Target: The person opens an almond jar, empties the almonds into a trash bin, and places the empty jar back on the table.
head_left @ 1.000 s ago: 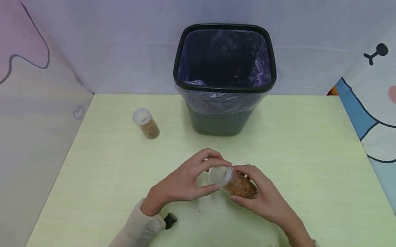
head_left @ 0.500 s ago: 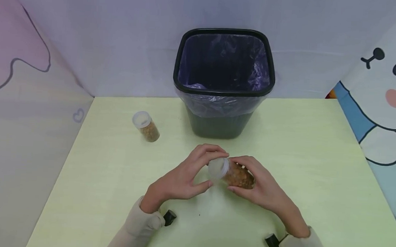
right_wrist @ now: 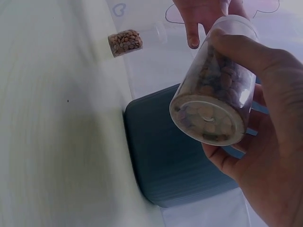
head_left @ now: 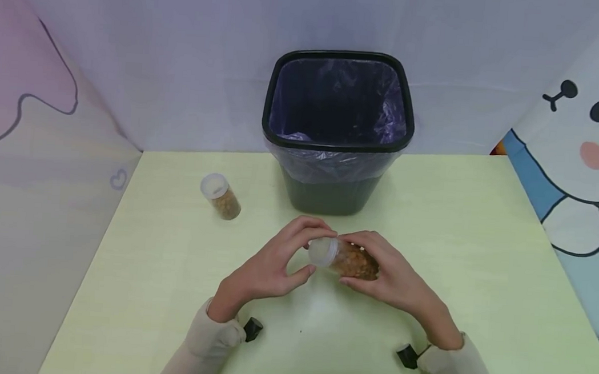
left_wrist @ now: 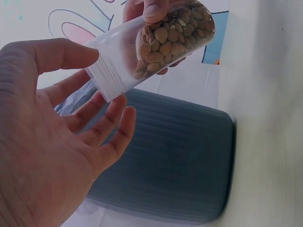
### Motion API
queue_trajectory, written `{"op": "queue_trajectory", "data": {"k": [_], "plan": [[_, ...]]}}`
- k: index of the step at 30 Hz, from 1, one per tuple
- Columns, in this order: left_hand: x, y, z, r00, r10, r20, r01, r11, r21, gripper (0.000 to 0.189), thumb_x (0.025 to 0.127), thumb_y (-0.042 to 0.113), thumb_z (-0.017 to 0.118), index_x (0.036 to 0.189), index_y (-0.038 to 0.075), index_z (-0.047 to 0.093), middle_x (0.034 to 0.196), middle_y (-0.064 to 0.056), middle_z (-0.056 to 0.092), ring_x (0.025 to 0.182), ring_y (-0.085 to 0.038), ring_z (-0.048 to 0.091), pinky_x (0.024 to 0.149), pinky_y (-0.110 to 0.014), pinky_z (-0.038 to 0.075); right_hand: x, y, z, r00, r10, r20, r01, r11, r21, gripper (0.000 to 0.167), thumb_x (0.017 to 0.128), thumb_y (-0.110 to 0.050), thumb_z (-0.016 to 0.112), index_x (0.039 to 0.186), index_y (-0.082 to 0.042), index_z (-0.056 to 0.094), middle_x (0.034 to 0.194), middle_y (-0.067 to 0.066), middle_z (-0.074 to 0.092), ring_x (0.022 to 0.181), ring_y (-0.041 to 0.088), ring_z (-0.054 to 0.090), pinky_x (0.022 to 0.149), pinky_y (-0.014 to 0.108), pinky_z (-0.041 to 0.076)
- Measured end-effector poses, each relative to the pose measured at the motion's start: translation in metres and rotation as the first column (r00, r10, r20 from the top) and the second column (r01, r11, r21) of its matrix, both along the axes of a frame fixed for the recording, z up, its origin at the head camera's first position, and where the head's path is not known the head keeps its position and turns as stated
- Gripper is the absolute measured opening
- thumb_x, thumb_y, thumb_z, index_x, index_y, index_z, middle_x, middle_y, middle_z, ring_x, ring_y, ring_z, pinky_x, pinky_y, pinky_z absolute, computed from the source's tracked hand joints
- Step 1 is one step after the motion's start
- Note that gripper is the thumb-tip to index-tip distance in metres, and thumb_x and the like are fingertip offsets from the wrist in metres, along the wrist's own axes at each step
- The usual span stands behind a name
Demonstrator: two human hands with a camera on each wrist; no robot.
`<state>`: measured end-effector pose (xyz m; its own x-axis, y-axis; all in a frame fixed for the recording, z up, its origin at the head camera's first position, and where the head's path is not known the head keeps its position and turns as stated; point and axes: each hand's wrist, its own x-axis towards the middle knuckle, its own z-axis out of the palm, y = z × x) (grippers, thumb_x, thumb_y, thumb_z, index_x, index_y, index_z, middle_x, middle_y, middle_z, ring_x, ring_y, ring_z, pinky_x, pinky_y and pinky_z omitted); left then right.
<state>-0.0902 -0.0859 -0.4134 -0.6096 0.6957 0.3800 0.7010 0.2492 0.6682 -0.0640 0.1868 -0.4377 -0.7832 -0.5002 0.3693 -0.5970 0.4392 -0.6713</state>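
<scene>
A clear plastic jar of brown, almond-like nuts is held tilted, its lid end toward the left. My right hand grips the jar's body, thumb on the near side and fingers on the far side. Around the translucent screw lid, my left hand sets its thumb and index finger at the rim. The other left fingers spread out below the lid in the left wrist view. In the right wrist view the round jar base faces the camera.
Behind the hands stands a dark green bin with a purple-tinted liner. A second lidded jar of nuts stands at the left on the pale table. Printed cloth surrounds the table's back and sides.
Both hands and the jar have shifted left and somewhat up in the head view. The left thumb drew off the lid, then came back close to its rim. The scene has shifted slightly down.
</scene>
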Motion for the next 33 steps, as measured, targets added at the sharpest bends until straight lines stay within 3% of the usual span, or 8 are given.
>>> {"op": "queue_trajectory", "data": {"k": [11, 18, 24, 33], "plan": [[-0.0002, -0.0056, 0.0017, 0.998, 0.060, 0.004, -0.060, 0.998, -0.011, 0.059, 0.096, 0.014, 0.070, 0.151, 0.018, 0.050, 0.145, -0.004, 0.051, 0.131, -0.017, 0.052, 0.094, -0.032, 0.055, -0.0098, -0.0032, 0.0062, 0.999, 0.010, -0.049, -0.009, 1.000, 0.023, 0.076, 0.075, -0.019, 0.096, 0.142, -0.018, 0.060, 0.132, -0.001, 0.066, 0.120, 0.016, 0.060, 0.099, 0.028, 0.051], [0.0023, -0.0065, 0.0021, 0.999, 0.025, -0.026, -0.025, 1.000, -0.004, 0.067, 0.094, 0.009, 0.067, 0.156, 0.015, 0.042, 0.153, -0.007, 0.045, 0.139, -0.021, 0.045, 0.098, -0.033, 0.052, -0.0085, -0.0039, 0.0040, 0.999, 0.021, -0.043, -0.020, 1.000, 0.018, 0.076, 0.075, -0.017, 0.095, 0.142, -0.018, 0.060, 0.131, -0.001, 0.067, 0.118, 0.015, 0.061, 0.097, 0.029, 0.052], [0.0032, -0.0069, 0.0024, 1.000, 0.005, -0.020, -0.005, 1.000, 0.008, 0.058, 0.091, 0.002, 0.063, 0.146, 0.017, 0.053, 0.150, -0.004, 0.048, 0.138, -0.021, 0.047, 0.106, -0.037, 0.050, -0.0067, -0.0036, 0.0028, 1.000, 0.019, -0.021, -0.018, 0.999, 0.039, 0.075, 0.078, -0.021, 0.094, 0.143, -0.020, 0.059, 0.132, -0.003, 0.066, 0.118, 0.013, 0.060, 0.093, 0.034, 0.055], [0.0008, -0.0082, 0.0031, 1.000, 0.017, -0.013, -0.017, 1.000, 0.001, 0.051, 0.096, 0.012, 0.070, 0.145, 0.018, 0.054, 0.145, -0.003, 0.052, 0.132, -0.017, 0.051, 0.095, -0.031, 0.053, -0.0079, -0.0031, 0.0043, 0.999, 0.024, -0.046, -0.022, 0.999, 0.047, 0.075, 0.077, -0.021, 0.095, 0.143, -0.020, 0.059, 0.131, -0.003, 0.066, 0.116, 0.014, 0.061, 0.092, 0.035, 0.055]]}}
